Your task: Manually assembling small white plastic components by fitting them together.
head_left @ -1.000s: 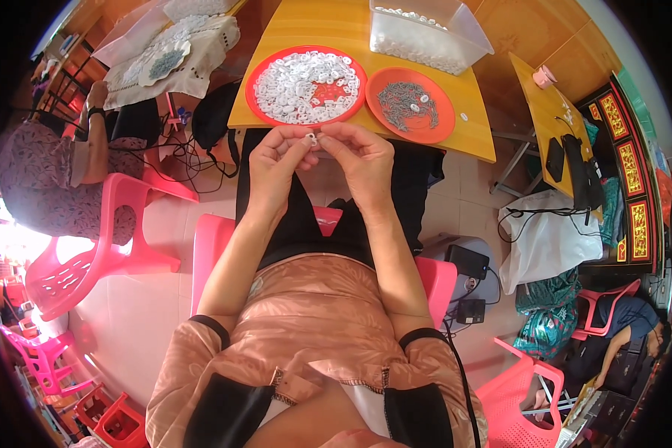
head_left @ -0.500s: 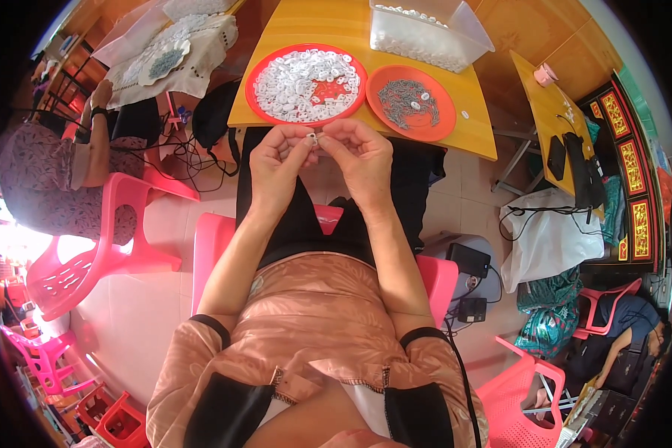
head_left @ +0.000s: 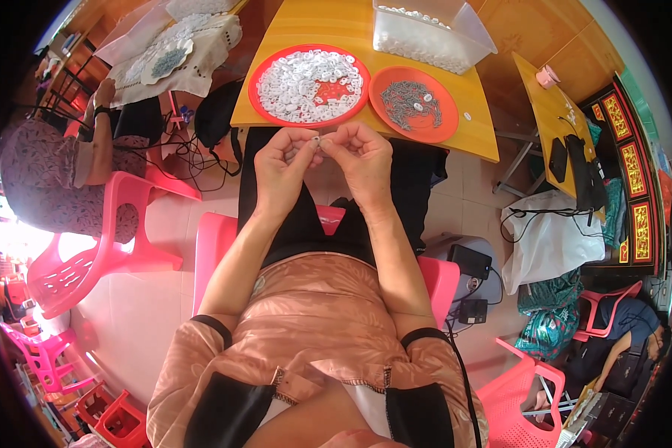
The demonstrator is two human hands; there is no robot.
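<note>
In front of my lap, at the table's near edge, my left hand (head_left: pixel 284 170) and my right hand (head_left: pixel 364 166) meet at the fingertips. Both are closed in a pinch around one small white plastic piece (head_left: pixel 318 140), mostly covered by the fingers. Just beyond them stands a red round tray (head_left: pixel 255 106) heaped with small white oval plastic pieces (head_left: pixel 295 86). To its right, an orange plate (head_left: pixel 434 134) carries a pile of thin grey metal pieces (head_left: pixel 405 106) with a couple of white ones on top.
A clear plastic bin (head_left: pixel 433 48) of white pieces stands at the back of the yellow table (head_left: pixel 476 134); one loose white piece (head_left: pixel 467 116) lies near the right edge. At left a person (head_left: pixel 56 175) sits by a pink chair (head_left: pixel 112 224) and a cloth-covered table (head_left: pixel 201 67).
My hands stay pinched together in nearly the same place. The fingers have shifted slightly, and less of the white piece shows between them. The whole view has moved a little.
</note>
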